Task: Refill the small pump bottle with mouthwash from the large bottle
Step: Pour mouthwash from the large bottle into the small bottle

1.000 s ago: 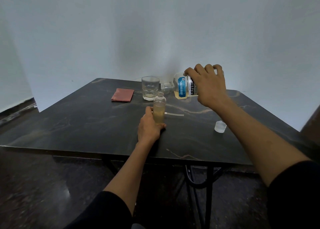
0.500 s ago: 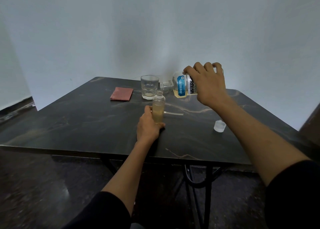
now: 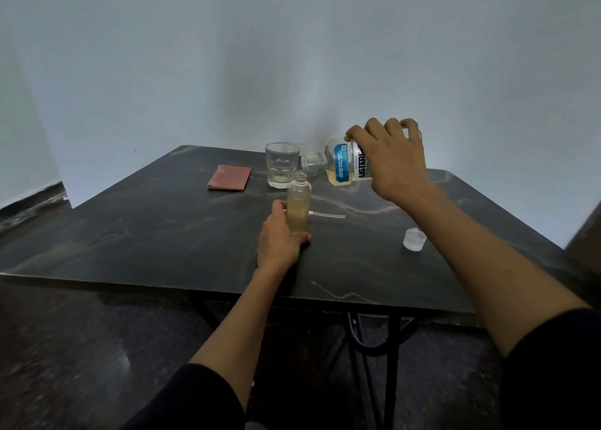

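A small clear bottle [image 3: 298, 207] stands upright and uncapped on the dark table [image 3: 162, 228], mostly full of pale yellow liquid. My left hand [image 3: 279, 239] grips its lower part. My right hand [image 3: 392, 159] holds the large mouthwash bottle [image 3: 341, 166] tipped on its side, its open neck pointing left just above the small bottle's mouth. A little yellow liquid lies in the large bottle's lower side. The pump's thin tube [image 3: 327, 215] lies flat on the table behind the small bottle.
A clear drinking glass [image 3: 282, 164] stands just behind the small bottle. A reddish folded cloth [image 3: 230, 177] lies to the left of it. The large bottle's clear cap [image 3: 414, 239] sits on the table at the right. A white wall runs behind the table.
The large bottle stays tipped over the small bottle, and the liquid level in the small bottle has risen slightly. Both hands keep their grip.
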